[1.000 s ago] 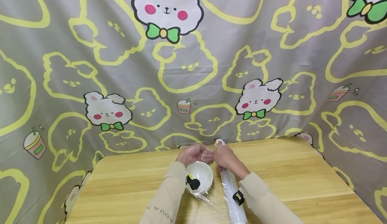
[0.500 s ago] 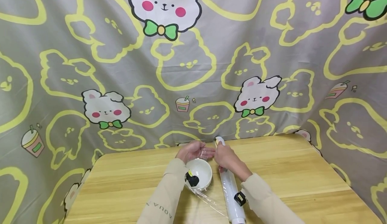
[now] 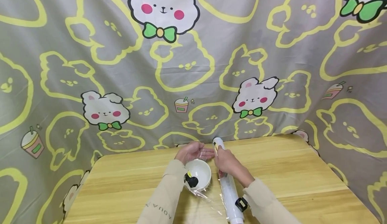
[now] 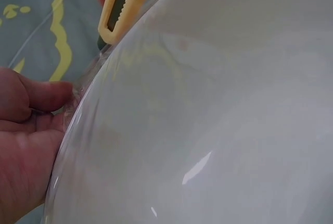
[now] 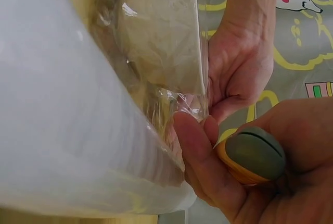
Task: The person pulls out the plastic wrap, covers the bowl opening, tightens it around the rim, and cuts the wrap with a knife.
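Observation:
My left hand (image 3: 193, 151) is at the far rim of a white bowl (image 3: 203, 173), pinching the edge of clear cling film between thumb and fingers. The film (image 4: 86, 86) passes over the bowl's rim in the left wrist view. Just right of the bowl lies a long white roll of cling film (image 3: 232, 198), pointing away from me. Over its far part, my right hand (image 3: 227, 161) grips a yellow and dark green utility knife (image 5: 252, 153). In the left wrist view the knife's tip end is close to the film near the rim; the blade itself is hard to see.
Everything rests on a wooden table (image 3: 290, 180). A grey patterned curtain (image 3: 187, 79) hangs right behind the table's far edge and along both sides. Loose wrinkled film stretches from the bowl's near side toward the roll.
My right hand with the utility knife has slid slightly toward me along the roll, showing more of its far end. The left hand stays at the bowl's far rim.

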Available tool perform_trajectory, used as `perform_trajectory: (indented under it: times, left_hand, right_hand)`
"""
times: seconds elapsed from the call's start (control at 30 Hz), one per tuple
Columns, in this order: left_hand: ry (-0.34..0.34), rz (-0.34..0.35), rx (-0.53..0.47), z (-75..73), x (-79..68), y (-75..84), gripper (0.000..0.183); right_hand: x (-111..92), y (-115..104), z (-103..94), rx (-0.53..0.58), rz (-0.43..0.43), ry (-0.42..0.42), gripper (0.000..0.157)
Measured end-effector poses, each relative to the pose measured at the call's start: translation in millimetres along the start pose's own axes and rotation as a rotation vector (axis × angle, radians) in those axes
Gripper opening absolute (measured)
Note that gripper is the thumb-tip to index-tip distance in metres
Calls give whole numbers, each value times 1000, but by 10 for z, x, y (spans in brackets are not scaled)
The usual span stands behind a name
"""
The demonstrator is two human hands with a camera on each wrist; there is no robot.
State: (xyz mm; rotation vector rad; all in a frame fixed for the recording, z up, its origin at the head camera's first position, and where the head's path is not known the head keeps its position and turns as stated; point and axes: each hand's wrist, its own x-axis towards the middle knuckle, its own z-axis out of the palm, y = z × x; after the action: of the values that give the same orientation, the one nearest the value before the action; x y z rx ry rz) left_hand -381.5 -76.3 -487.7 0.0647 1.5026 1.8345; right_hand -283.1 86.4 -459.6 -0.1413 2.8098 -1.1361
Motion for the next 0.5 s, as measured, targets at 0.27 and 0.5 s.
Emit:
perform_trajectory:
  times: [0.27, 0.5]
  left_hand:
    - [-7, 13, 17, -18, 0, -11, 49]
    - [-13, 8, 17, 6, -36, -2, 49]
  right_hand:
    - [-104, 31, 5, 20, -36, -22, 54]
    - [-197, 55, -20, 66, -54, -35, 52]
